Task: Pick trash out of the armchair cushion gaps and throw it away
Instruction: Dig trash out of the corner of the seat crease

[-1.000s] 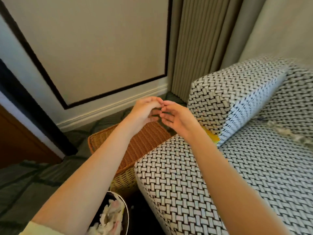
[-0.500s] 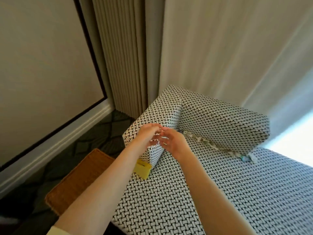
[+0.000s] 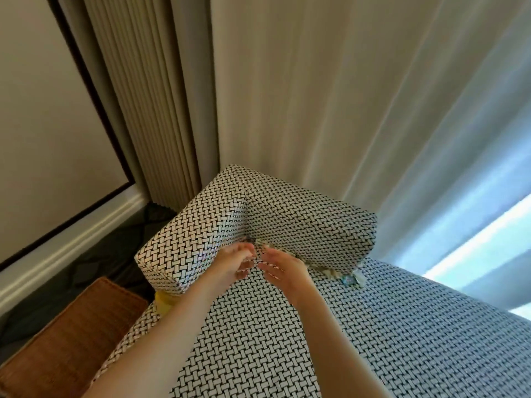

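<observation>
The armchair has a black-and-white woven seat cushion [image 3: 388,334], a left arm cushion [image 3: 195,239] and a back cushion [image 3: 310,228]. Pale crumpled paper trash [image 3: 330,272] lines the gap under the back cushion, ending in a small bluish wrapper [image 3: 349,280]. A yellow scrap [image 3: 163,301] pokes out below the arm cushion. My left hand [image 3: 234,262] and my right hand [image 3: 283,264] are over the seat at the corner where the cushions meet, fingers loosely extended toward the gap. Neither hand visibly holds anything.
A brown wicker basket lid [image 3: 71,334] sits on the floor left of the chair. Beige curtains [image 3: 287,96] hang behind the chair, a pleated panel [image 3: 149,104] at their left. A bright window strip [image 3: 474,245] shows at the right.
The view has swung up and right from the bin and basket to the chair's back corner. Both hands moved from the arm cushion's front to the gap at the back, fingertips apart.
</observation>
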Demonstrator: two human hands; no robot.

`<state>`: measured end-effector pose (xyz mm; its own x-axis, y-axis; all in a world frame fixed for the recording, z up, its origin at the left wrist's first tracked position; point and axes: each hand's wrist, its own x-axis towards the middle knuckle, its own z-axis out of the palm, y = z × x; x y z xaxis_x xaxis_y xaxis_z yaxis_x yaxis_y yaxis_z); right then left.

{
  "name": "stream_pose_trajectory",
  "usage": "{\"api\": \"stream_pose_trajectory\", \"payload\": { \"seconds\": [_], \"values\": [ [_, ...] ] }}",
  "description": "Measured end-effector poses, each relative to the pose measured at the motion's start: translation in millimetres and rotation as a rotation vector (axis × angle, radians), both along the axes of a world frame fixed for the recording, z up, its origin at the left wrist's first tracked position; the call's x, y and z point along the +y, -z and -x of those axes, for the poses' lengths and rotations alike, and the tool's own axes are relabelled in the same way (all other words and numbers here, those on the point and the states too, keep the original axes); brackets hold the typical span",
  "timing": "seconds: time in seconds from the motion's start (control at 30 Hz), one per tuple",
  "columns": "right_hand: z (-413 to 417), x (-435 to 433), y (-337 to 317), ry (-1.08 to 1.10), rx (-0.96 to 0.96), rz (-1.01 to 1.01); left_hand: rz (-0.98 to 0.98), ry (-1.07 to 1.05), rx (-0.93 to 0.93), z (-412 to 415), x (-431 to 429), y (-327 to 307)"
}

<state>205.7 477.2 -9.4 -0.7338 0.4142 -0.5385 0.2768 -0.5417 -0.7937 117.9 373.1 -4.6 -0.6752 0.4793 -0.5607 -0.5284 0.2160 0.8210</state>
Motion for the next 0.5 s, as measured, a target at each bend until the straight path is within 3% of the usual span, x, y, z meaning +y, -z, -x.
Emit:
{"api": "stream_pose_trajectory", "payload": {
  "seconds": [0.27, 0.5],
  "values": [
    [4, 36, 2, -0.054, -0.009, -0.062, 0.084, 0.04, 0.102, 15, 45, 3],
    [53, 67, 48, 0.018, -0.084, -0.014, 0.176, 0.052, 0.148, 66, 67, 51]
  ]
}}
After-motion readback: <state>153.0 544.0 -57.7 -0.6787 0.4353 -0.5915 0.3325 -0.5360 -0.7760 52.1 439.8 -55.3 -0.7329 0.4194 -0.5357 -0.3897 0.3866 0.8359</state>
